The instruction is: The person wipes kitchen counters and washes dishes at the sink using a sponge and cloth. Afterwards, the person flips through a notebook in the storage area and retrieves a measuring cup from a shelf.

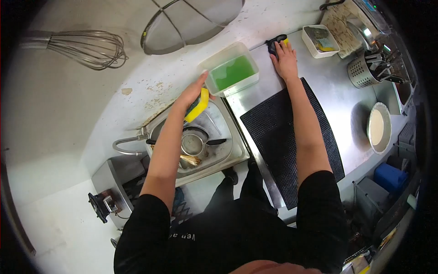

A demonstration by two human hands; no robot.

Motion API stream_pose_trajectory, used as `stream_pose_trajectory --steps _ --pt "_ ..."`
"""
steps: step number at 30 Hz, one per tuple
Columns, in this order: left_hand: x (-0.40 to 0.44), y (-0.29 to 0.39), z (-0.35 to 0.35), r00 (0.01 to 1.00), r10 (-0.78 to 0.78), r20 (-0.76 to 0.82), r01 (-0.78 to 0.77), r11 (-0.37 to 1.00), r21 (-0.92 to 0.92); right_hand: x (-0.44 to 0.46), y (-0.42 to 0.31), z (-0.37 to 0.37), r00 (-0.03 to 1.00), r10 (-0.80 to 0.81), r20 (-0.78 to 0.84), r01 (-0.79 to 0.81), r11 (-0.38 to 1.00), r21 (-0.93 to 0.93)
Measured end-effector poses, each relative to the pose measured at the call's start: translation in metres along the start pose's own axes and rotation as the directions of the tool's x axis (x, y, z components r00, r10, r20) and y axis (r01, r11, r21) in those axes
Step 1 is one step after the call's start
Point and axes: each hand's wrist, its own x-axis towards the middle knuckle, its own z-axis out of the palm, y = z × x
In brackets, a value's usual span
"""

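My left hand (192,94) is at the left side of a clear plastic tub (253,81) of green liquid, its fingers closed round a yellow sponge (197,107) with a dark side. The sponge is above the sink's back corner. Over on the steel counter (325,80), my right hand (286,61) reaches to the wall edge, its fingertips on a black item (273,44) with a bit of yellow beside it. Whether those fingers grip it is not clear.
The sink (219,166) holds a strainer (192,144), dark-handled pans and a brush (190,160). A black mat (269,123) lies under my right forearm. Farther right are a white container (306,45), a utensil holder (360,74) and a bowl (377,128). A faucet (125,145) stands left.
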Motion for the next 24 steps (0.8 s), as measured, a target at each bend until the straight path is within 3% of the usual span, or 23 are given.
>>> stream_pose_trajectory --steps 1,4,5,6,8,10,11,12,13,16,18,20,21,22,23,24 --pt "0.003 0.01 0.009 0.992 -0.126 -0.017 0.127 0.984 0.127 0.0 0.005 -0.003 0.999 -0.034 0.029 0.034 0.999 0.016" --pt "0.01 0.016 0.014 0.975 -0.184 0.127 0.178 0.983 0.054 0.002 0.014 -0.001 0.995 -0.084 -0.053 0.087 0.995 0.046" --pt "0.013 0.009 0.009 0.975 -0.19 0.115 0.185 0.981 0.054 0.006 0.015 0.01 0.987 -0.087 -0.139 0.083 0.996 -0.032" --pt "0.016 -0.002 0.003 0.979 -0.18 0.097 0.17 0.98 0.102 0.003 0.015 0.022 0.987 -0.086 -0.136 0.086 0.996 -0.008" --pt "0.013 -0.017 -0.017 0.984 -0.16 0.071 0.148 0.977 0.154 0.011 0.002 0.014 0.986 0.065 -0.153 -0.072 0.997 -0.04" --pt "-0.002 -0.036 -0.028 0.999 -0.04 0.035 0.032 0.976 0.218 0.008 -0.019 0.018 0.968 0.101 -0.232 -0.118 0.991 -0.059" --pt "-0.018 -0.035 -0.033 0.999 -0.038 0.02 0.035 0.989 0.14 0.007 -0.029 0.022 0.987 0.097 -0.128 -0.1 0.995 -0.014" --pt "-0.033 -0.033 -0.038 0.991 -0.131 -0.002 0.131 0.991 0.039 0.006 -0.041 0.026 0.996 0.086 -0.025 -0.086 0.996 0.034" --pt "-0.05 -0.03 -0.044 0.974 -0.225 -0.021 0.224 0.972 -0.067 -0.001 -0.062 0.025 0.997 0.054 -0.052 -0.048 0.994 0.103" --pt "-0.104 -0.03 -0.07 0.982 -0.186 -0.036 0.182 0.978 -0.099 -0.033 -0.129 0.038 0.995 -0.062 -0.084 0.08 0.97 0.23" --pt "-0.137 -0.033 -0.089 0.978 -0.197 -0.065 0.192 0.978 -0.074 -0.057 -0.168 0.062 0.951 -0.147 -0.272 0.218 0.942 0.255" --pt "-0.17 -0.026 -0.096 0.965 -0.23 -0.128 0.223 0.973 -0.063 -0.069 -0.205 0.063 0.988 -0.126 -0.09 0.154 0.855 0.495" --pt "-0.185 -0.025 -0.098 0.954 -0.249 -0.165 0.243 0.968 -0.056 -0.084 -0.227 0.054 0.982 -0.17 0.077 0.111 0.861 0.496" --pt "-0.196 -0.034 -0.107 0.957 -0.244 -0.159 0.236 0.969 -0.067 -0.101 -0.246 0.092 0.912 -0.325 0.25 0.183 0.869 0.46" --pt "-0.201 -0.046 -0.118 0.96 -0.237 -0.151 0.227 0.97 -0.083 -0.132 -0.266 0.067 0.907 -0.34 0.249 0.231 0.895 0.381" --pt "-0.21 -0.057 -0.125 0.948 -0.259 -0.185 0.246 0.965 -0.089 -0.155 -0.278 0.067 0.928 -0.309 0.209 0.151 0.822 0.549"
